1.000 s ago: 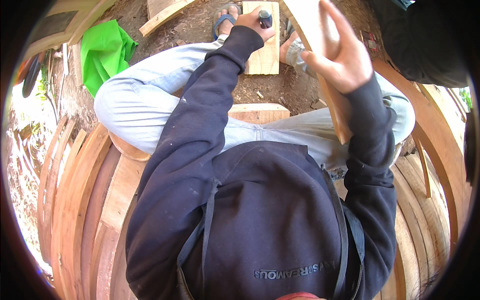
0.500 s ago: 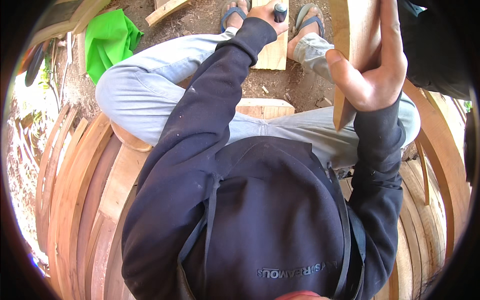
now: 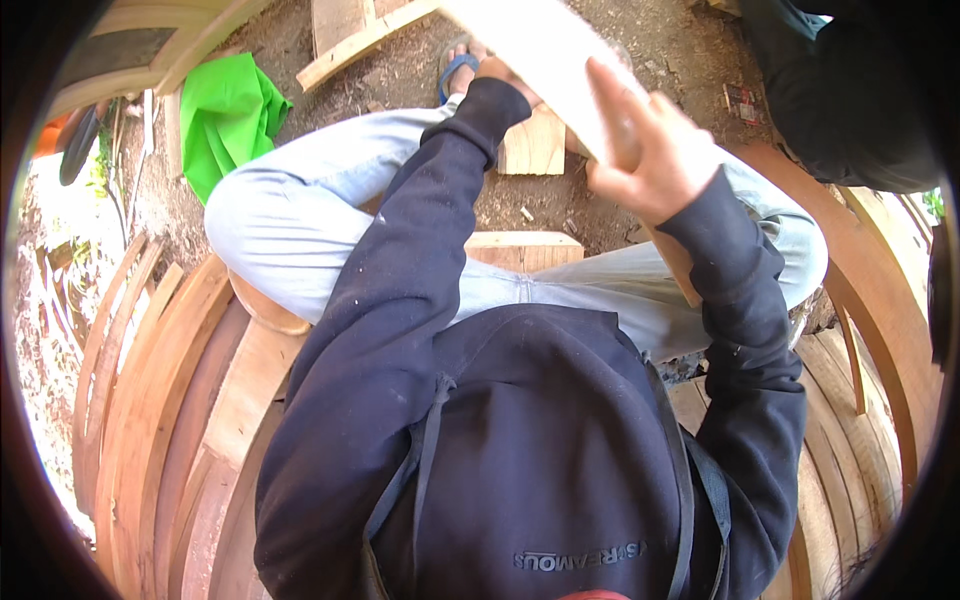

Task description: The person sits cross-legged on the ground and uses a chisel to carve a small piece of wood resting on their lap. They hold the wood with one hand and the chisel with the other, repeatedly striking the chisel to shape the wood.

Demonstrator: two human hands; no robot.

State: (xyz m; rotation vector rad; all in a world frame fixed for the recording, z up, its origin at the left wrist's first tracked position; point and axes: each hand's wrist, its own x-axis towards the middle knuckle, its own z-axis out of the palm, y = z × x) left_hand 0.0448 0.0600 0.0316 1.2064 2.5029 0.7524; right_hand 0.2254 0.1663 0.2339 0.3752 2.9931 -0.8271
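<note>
A long wooden board [image 3: 545,65] slants across the upper middle, its far part bright and blurred, its near end passing under my right forearm. My right hand [image 3: 665,160] grips this board from the side, thumb and fingers around its edge. My left hand [image 3: 512,80] is farther forward, mostly behind the board; its fingers and anything in them are hidden. Just below it, a flat wooden block [image 3: 532,145] rests on the ground. Closer to me, another wooden piece [image 3: 525,250] lies between my legs.
Green cloth [image 3: 232,120] hangs at the upper left. Curved wooden strips [image 3: 165,390] stand along my left, with more planks [image 3: 845,430] on my right. A dark-clothed person [image 3: 850,110] is close at the upper right. Wood chips [image 3: 527,214] dot the dirt ground.
My right hand has swung the board from upright on the right to a leftward slant. My left hand, earlier holding a dark-handled tool, is now largely covered by the board.
</note>
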